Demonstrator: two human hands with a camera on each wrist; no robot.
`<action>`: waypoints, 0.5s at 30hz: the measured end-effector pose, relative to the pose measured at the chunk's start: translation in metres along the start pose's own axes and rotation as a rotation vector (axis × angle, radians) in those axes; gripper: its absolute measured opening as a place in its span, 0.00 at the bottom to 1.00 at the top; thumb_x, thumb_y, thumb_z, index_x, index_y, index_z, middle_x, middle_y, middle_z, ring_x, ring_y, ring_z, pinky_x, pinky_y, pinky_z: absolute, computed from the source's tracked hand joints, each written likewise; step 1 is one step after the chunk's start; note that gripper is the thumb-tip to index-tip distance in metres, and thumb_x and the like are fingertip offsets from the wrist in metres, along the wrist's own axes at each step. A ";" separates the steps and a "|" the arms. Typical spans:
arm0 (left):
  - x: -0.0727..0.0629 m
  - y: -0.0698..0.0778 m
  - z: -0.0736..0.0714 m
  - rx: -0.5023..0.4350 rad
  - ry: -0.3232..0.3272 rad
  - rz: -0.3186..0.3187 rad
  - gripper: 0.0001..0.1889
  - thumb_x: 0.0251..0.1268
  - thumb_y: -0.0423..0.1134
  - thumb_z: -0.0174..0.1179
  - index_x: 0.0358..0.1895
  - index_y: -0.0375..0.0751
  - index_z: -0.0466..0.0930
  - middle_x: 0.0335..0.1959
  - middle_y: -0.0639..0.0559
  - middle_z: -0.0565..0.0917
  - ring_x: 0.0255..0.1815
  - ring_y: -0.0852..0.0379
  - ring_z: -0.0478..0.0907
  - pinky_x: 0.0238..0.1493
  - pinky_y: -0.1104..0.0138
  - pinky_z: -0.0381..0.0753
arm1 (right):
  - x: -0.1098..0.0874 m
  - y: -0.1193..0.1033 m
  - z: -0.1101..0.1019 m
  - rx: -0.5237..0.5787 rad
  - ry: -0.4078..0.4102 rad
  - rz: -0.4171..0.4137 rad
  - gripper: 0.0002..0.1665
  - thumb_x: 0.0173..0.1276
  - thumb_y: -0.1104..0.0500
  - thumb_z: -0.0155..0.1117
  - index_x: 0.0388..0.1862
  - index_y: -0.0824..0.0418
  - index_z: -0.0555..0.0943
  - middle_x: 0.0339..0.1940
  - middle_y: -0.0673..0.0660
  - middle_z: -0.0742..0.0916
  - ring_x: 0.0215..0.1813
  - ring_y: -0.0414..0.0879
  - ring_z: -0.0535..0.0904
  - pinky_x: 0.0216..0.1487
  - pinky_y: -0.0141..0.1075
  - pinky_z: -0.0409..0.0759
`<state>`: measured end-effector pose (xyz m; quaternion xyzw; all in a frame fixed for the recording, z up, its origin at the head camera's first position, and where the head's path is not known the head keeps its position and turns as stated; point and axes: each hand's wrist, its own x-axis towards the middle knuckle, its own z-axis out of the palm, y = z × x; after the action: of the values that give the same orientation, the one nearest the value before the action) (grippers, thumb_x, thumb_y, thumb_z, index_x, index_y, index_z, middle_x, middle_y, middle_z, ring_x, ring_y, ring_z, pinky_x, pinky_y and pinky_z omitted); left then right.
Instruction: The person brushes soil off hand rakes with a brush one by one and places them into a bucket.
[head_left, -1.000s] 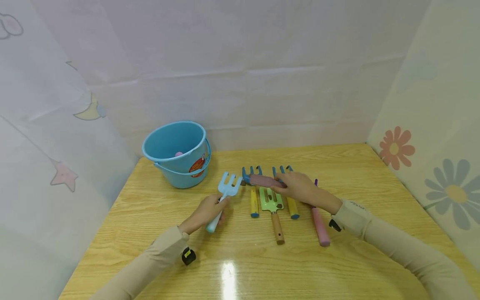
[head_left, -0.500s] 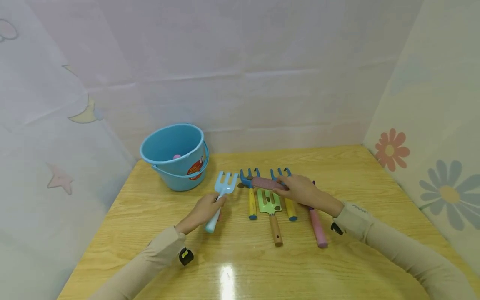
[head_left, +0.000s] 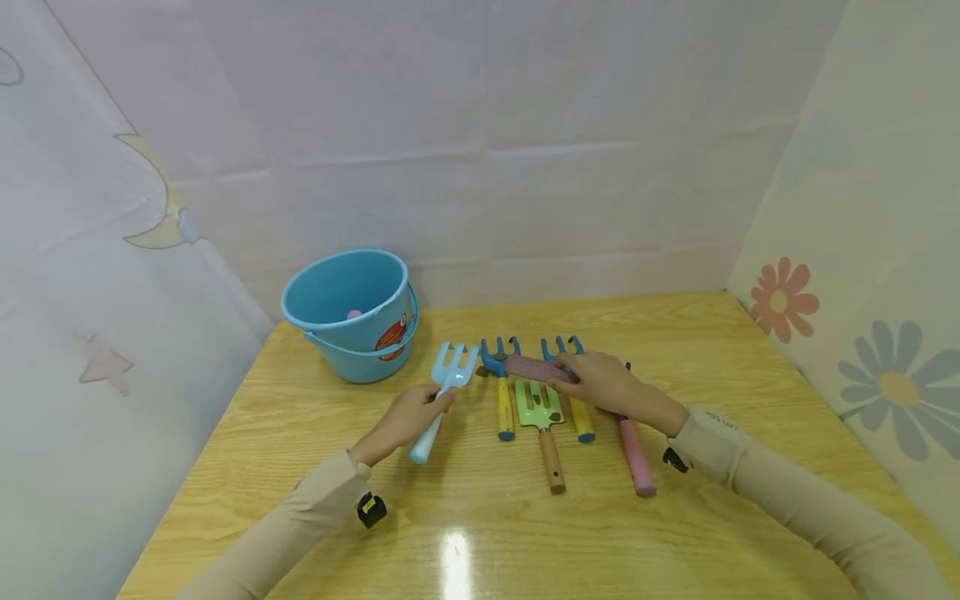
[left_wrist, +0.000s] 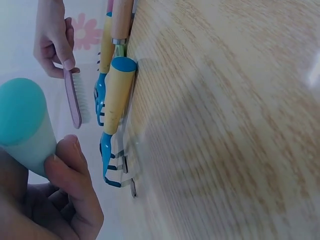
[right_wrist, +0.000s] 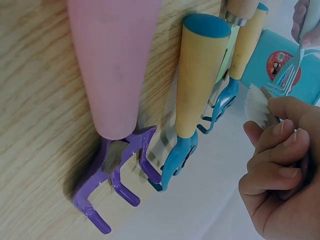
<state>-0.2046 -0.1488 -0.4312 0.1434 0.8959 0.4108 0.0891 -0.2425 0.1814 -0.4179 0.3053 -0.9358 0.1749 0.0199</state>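
My left hand (head_left: 405, 421) grips the pale handle of a light blue hand fork (head_left: 453, 372), its tines pointing away from me and held above the table. In my right hand (head_left: 606, 383) is a mauve scrub brush (head_left: 527, 367) with white bristles (right_wrist: 256, 106), held by one end with its far end toward the fork's tines. Below the brush lie two blue hand rakes with yellow handles (head_left: 506, 412), and between them a green fork (head_left: 538, 408) with a wooden handle. A purple rake (right_wrist: 115, 165) with a pink handle (head_left: 637, 457) lies under my right forearm. Brown dirt clings to several tools.
A light blue bucket (head_left: 360, 354) with a red label stands at the back left, its handle lowered. Something pink (head_left: 354, 314) shows inside it. A brown clump (head_left: 482, 372) sits beside the left rake. Printed cloth walls (head_left: 480, 167) enclose the wooden table (head_left: 420, 533).
The brush has shifted slightly to the right over the rakes with my right hand. My left hand and the fork stay almost still; the view has tilted a little.
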 end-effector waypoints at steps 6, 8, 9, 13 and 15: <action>0.004 0.003 -0.004 0.123 0.064 0.077 0.23 0.76 0.48 0.53 0.20 0.42 0.68 0.16 0.53 0.70 0.15 0.61 0.66 0.20 0.69 0.66 | 0.000 0.003 0.002 0.005 0.008 -0.008 0.15 0.72 0.50 0.63 0.41 0.61 0.81 0.15 0.45 0.70 0.15 0.36 0.62 0.17 0.29 0.54; 0.005 0.004 -0.006 0.129 0.065 0.083 0.24 0.76 0.48 0.54 0.18 0.44 0.65 0.14 0.54 0.67 0.14 0.61 0.64 0.19 0.69 0.64 | -0.001 0.004 0.003 0.010 0.008 -0.007 0.13 0.73 0.50 0.63 0.38 0.60 0.80 0.14 0.44 0.68 0.15 0.36 0.60 0.17 0.29 0.53; 0.006 0.005 -0.007 0.131 0.062 0.081 0.24 0.76 0.47 0.54 0.18 0.45 0.65 0.14 0.55 0.66 0.14 0.61 0.63 0.19 0.69 0.64 | -0.001 0.004 0.003 0.014 0.009 -0.007 0.13 0.73 0.50 0.63 0.36 0.59 0.79 0.14 0.44 0.67 0.15 0.36 0.60 0.17 0.28 0.53; 0.007 0.007 -0.012 0.113 0.039 0.062 0.23 0.76 0.47 0.54 0.18 0.45 0.66 0.14 0.55 0.68 0.13 0.61 0.65 0.17 0.69 0.66 | -0.002 0.005 0.004 0.023 0.012 -0.005 0.13 0.73 0.50 0.63 0.33 0.56 0.76 0.14 0.44 0.65 0.15 0.35 0.58 0.18 0.29 0.52; 0.007 0.009 -0.014 0.096 0.025 0.051 0.23 0.75 0.48 0.55 0.18 0.44 0.67 0.14 0.54 0.70 0.13 0.61 0.67 0.16 0.69 0.67 | -0.003 0.005 0.004 0.030 0.013 -0.008 0.13 0.73 0.50 0.63 0.32 0.56 0.75 0.14 0.44 0.65 0.15 0.35 0.58 0.18 0.29 0.52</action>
<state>-0.2136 -0.1508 -0.4159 0.1652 0.9117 0.3714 0.0606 -0.2427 0.1858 -0.4239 0.3081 -0.9318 0.1909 0.0220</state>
